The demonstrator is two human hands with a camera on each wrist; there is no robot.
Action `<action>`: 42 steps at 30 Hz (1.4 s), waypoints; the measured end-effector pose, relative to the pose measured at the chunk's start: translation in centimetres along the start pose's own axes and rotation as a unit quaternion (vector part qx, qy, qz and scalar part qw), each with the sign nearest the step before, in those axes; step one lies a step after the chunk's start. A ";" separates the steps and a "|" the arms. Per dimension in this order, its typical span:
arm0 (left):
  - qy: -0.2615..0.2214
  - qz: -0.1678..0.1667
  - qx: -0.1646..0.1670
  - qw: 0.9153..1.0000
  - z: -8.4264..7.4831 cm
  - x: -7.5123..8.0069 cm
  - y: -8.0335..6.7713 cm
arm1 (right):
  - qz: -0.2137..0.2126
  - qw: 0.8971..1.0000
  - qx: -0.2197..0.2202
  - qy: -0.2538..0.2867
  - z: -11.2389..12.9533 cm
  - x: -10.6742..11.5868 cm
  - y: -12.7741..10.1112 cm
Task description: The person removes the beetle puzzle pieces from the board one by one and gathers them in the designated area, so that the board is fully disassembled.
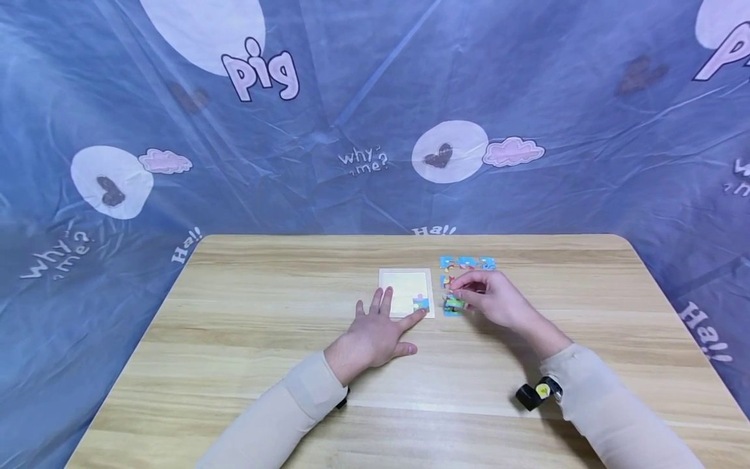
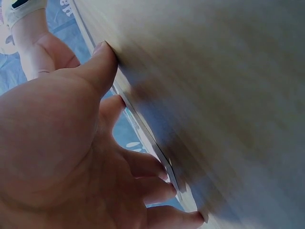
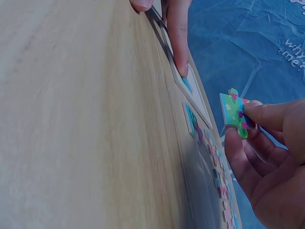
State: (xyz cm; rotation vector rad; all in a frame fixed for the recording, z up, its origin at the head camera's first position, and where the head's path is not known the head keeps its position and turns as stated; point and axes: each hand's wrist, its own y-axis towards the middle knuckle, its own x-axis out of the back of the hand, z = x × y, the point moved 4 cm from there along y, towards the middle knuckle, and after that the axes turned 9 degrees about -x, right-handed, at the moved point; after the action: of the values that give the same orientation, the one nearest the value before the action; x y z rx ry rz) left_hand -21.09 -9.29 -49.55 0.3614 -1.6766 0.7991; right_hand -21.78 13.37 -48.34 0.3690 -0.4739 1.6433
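Note:
A white square puzzle frame (image 1: 404, 283) lies on the table, with one blue and green jigsaw piece (image 1: 420, 303) in its near right corner. My left hand (image 1: 375, 335) is spread flat at the frame's near edge; its index finger touches that corner piece and other fingertips rest on the frame's left side. Just right of the frame, my right hand (image 1: 495, 299) pinches a green, flowered puzzle piece (image 3: 231, 110) between thumb and fingers, raised off the table. Several loose puzzle pieces (image 1: 467, 262) lie in rows beneath and beyond it, partly hidden by that hand.
The wooden table (image 1: 263, 312) ends at a far edge against a blue printed cloth (image 1: 328, 182). A black strap device (image 1: 534, 394) sits on the right wrist, over the tabletop.

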 end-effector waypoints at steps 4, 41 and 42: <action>0.004 -0.005 -0.005 1.000 0.1 -0.3 -0.2 | -0.018 1.000 -0.001 -0.024 -0.2 0.1 -0.6; 0.013 -0.008 -0.013 1.000 0.2 -0.9 -0.5 | -0.073 0.987 0.002 -0.141 -2.7 0.6 -2.4; 0.013 -0.008 -0.012 1.000 0.2 -0.8 -0.5 | -0.075 0.987 0.006 -0.144 -2.7 0.5 -2.4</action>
State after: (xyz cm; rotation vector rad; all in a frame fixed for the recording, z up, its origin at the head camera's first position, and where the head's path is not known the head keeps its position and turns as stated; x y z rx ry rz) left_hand -20.69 -9.95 -50.20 0.3456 -1.6554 0.7673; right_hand -19.39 15.40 -50.18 0.6417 -0.6376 1.4522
